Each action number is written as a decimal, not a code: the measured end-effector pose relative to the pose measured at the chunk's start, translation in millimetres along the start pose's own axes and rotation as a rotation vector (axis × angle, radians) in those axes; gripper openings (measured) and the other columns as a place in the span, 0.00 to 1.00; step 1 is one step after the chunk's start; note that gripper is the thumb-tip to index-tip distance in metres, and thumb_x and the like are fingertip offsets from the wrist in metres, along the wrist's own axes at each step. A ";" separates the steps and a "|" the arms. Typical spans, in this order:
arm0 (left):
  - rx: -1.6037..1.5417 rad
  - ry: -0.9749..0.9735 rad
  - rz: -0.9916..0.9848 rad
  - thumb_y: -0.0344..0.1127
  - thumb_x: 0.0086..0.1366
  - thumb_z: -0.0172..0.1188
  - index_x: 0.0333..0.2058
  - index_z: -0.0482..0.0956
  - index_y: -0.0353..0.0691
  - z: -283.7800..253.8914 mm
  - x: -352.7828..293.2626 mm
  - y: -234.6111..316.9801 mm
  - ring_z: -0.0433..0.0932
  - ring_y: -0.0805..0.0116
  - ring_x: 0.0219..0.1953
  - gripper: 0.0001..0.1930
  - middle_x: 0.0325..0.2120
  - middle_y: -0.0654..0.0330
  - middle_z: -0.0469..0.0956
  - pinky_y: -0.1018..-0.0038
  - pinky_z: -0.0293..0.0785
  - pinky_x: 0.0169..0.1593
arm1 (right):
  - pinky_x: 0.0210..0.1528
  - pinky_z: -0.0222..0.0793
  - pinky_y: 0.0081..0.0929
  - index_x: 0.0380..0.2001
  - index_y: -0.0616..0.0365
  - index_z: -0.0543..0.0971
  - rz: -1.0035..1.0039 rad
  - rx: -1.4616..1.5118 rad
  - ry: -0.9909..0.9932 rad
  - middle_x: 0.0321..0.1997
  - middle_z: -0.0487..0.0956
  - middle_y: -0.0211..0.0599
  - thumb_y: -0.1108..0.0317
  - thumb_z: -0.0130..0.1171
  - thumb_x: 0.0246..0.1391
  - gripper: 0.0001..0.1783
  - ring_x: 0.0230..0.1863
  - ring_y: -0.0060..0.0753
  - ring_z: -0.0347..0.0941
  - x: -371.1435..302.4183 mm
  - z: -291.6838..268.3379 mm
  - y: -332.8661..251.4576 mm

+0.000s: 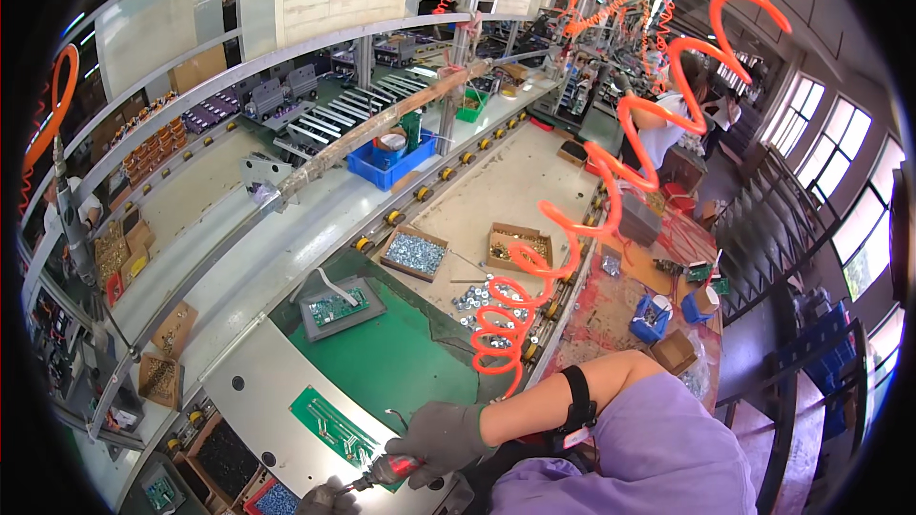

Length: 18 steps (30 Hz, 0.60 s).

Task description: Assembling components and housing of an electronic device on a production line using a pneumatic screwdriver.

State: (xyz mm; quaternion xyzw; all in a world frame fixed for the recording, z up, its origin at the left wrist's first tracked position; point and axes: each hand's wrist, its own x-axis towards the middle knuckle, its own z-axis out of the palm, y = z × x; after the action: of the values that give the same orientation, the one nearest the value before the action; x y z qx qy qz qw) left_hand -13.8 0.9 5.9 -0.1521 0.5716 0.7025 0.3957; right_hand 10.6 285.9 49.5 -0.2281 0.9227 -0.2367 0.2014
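Observation:
My right hand (444, 439), in a grey glove, grips a red powered screwdriver (393, 468) low in the view, with its tip pointing left. My left hand (324, 498), also gloved, peeks in at the bottom edge right by the tool's tip; its fingers look curled but are mostly cut off. Just above both hands a long green circuit board (332, 426) lies on a pale metal panel (253, 391). An orange coiled hose (523, 298) hangs down over the bench toward the tool.
A green mat (401, 358) holds a grey tray with a second circuit board (338, 308). Beyond are two cardboard boxes of screws (415, 253) (520, 246), loose screws (474, 298) and a blue bin (391, 162). Another person (668, 124) works at the far right.

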 end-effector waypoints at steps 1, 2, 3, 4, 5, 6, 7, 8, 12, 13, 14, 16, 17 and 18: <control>-0.011 0.002 0.010 0.50 0.67 0.53 0.32 0.69 0.47 1.2 -1.9 0.1 0.55 0.81 0.16 0.14 0.17 0.74 0.57 0.82 0.51 0.17 | 0.29 0.69 0.42 0.42 0.52 0.73 -0.001 0.005 -0.004 0.19 0.75 0.43 0.42 0.61 0.47 0.28 0.23 0.51 0.74 0.8 1.0 -1.2; -0.023 0.004 0.021 0.50 0.67 0.52 0.31 0.68 0.47 2.6 -3.6 0.4 0.55 0.81 0.16 0.14 0.17 0.74 0.57 0.82 0.51 0.17 | 0.28 0.69 0.42 0.42 0.53 0.73 0.005 0.015 -0.016 0.19 0.75 0.43 0.42 0.61 0.46 0.28 0.23 0.51 0.74 1.3 1.8 -2.2; -0.025 0.004 0.022 0.50 0.67 0.52 0.31 0.68 0.47 4.2 -4.4 0.6 0.55 0.81 0.16 0.14 0.17 0.74 0.57 0.82 0.51 0.17 | 0.28 0.69 0.42 0.42 0.53 0.73 -0.004 0.008 -0.009 0.19 0.75 0.43 0.42 0.61 0.46 0.28 0.23 0.51 0.74 1.3 2.2 -2.6; -0.027 0.016 0.022 0.50 0.67 0.52 0.30 0.68 0.48 5.5 -5.2 0.6 0.55 0.81 0.16 0.14 0.17 0.74 0.57 0.82 0.51 0.17 | 0.28 0.69 0.42 0.42 0.53 0.73 0.004 0.006 -0.008 0.19 0.75 0.43 0.42 0.61 0.46 0.29 0.23 0.51 0.74 1.1 2.5 -2.8; -0.027 0.027 0.020 0.49 0.67 0.52 0.29 0.67 0.48 6.4 -5.9 0.5 0.55 0.81 0.16 0.13 0.16 0.74 0.57 0.82 0.51 0.17 | 0.28 0.69 0.42 0.42 0.53 0.73 0.030 0.010 -0.029 0.19 0.75 0.43 0.42 0.60 0.46 0.29 0.23 0.51 0.74 0.5 3.1 -3.0; -0.027 0.027 0.018 0.49 0.67 0.52 0.29 0.67 0.48 6.7 -5.9 0.5 0.55 0.81 0.16 0.13 0.16 0.74 0.57 0.82 0.51 0.17 | 0.28 0.69 0.42 0.42 0.53 0.73 0.014 0.008 -0.009 0.19 0.75 0.43 0.42 0.60 0.46 0.29 0.23 0.51 0.74 -0.2 3.9 -3.2; -0.027 0.029 0.004 0.49 0.67 0.52 0.30 0.68 0.48 6.9 -4.9 0.7 0.55 0.81 0.16 0.13 0.17 0.74 0.57 0.82 0.51 0.16 | 0.28 0.69 0.42 0.43 0.53 0.73 0.021 0.003 -0.019 0.20 0.75 0.44 0.41 0.60 0.46 0.30 0.23 0.51 0.74 -1.1 4.8 -3.2; -0.026 0.031 -0.010 0.48 0.67 0.52 0.31 0.69 0.47 7.0 -4.3 0.2 0.56 0.81 0.16 0.12 0.17 0.74 0.58 0.82 0.51 0.16 | 0.29 0.69 0.43 0.43 0.54 0.73 0.029 0.007 -0.024 0.20 0.76 0.44 0.41 0.60 0.46 0.30 0.23 0.51 0.74 -1.8 5.8 -3.3; 0.016 0.062 0.023 0.47 0.68 0.52 0.32 0.70 0.47 6.6 -4.4 -4.0 0.56 0.81 0.16 0.12 0.18 0.74 0.59 0.82 0.51 0.17 | 0.29 0.70 0.43 0.44 0.53 0.72 0.049 0.002 -0.030 0.21 0.76 0.44 0.40 0.59 0.47 0.30 0.24 0.51 0.75 -2.3 10.5 -3.6; 0.006 0.068 0.026 0.47 0.68 0.52 0.32 0.70 0.46 6.5 -4.9 -5.0 0.56 0.81 0.16 0.12 0.18 0.74 0.59 0.82 0.51 0.17 | 0.30 0.70 0.43 0.45 0.52 0.72 0.055 0.024 -0.027 0.21 0.77 0.44 0.40 0.59 0.47 0.30 0.25 0.51 0.75 -2.9 11.2 -3.9; -0.005 0.073 0.029 0.47 0.68 0.52 0.32 0.71 0.46 6.4 -4.7 -5.8 0.56 0.81 0.17 0.11 0.18 0.74 0.60 0.82 0.51 0.17 | 0.30 0.70 0.43 0.45 0.52 0.72 0.074 0.049 -0.042 0.22 0.77 0.44 0.40 0.59 0.48 0.31 0.25 0.51 0.75 -3.1 12.1 -4.3; -0.009 0.081 0.021 0.46 0.67 0.52 0.33 0.71 0.46 6.3 -4.8 -7.3 0.56 0.81 0.17 0.11 0.18 0.73 0.60 0.82 0.51 0.17 | 0.31 0.70 0.43 0.46 0.51 0.72 0.065 0.044 -0.034 0.22 0.77 0.44 0.40 0.59 0.48 0.30 0.25 0.51 0.76 -3.9 13.1 -5.2; -0.013 0.089 0.012 0.46 0.67 0.53 0.33 0.71 0.45 6.2 -4.8 -7.9 0.56 0.81 0.17 0.11 0.18 0.73 0.60 0.83 0.51 0.17 | 0.31 0.71 0.43 0.46 0.50 0.72 0.081 0.049 -0.052 0.22 0.77 0.44 0.39 0.59 0.48 0.30 0.25 0.51 0.76 -4.4 13.5 -5.4; -0.013 0.089 0.011 0.46 0.67 0.53 0.33 0.71 0.45 6.1 -4.8 -8.7 0.56 0.81 0.17 0.11 0.18 0.73 0.60 0.83 0.51 0.17 | 0.31 0.71 0.43 0.46 0.50 0.72 0.070 0.044 -0.044 0.22 0.77 0.44 0.39 0.59 0.48 0.30 0.25 0.51 0.76 -5.1 14.0 -5.8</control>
State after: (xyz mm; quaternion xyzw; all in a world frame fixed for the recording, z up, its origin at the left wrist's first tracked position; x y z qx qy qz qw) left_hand -2.9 5.0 5.0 -0.1826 0.5850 0.7010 0.3649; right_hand 23.4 279.2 42.7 -0.1964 0.9199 -0.2449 0.2349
